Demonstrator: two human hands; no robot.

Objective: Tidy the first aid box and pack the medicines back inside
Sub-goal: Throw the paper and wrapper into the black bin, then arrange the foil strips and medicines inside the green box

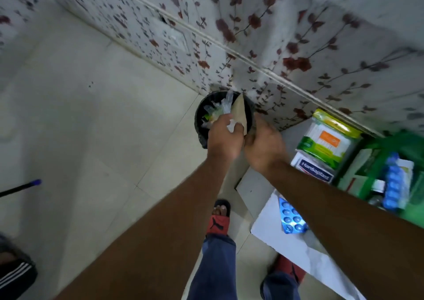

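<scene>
While both hands met above the black bin (201,116) at twelve o'clock, the left hand (226,139) gripped a crumpled white scrap (231,126), fingers curled round it. A brown paper packet (241,113) stood between it and the right hand (263,144). That hand's fingers were hidden behind its back, so their hold could not be told. The green first aid box (367,152) sat at three o'clock, blurred and cut off by the edge. A blue blister strip (290,217) lay at five o'clock, partly under the right forearm.
</scene>
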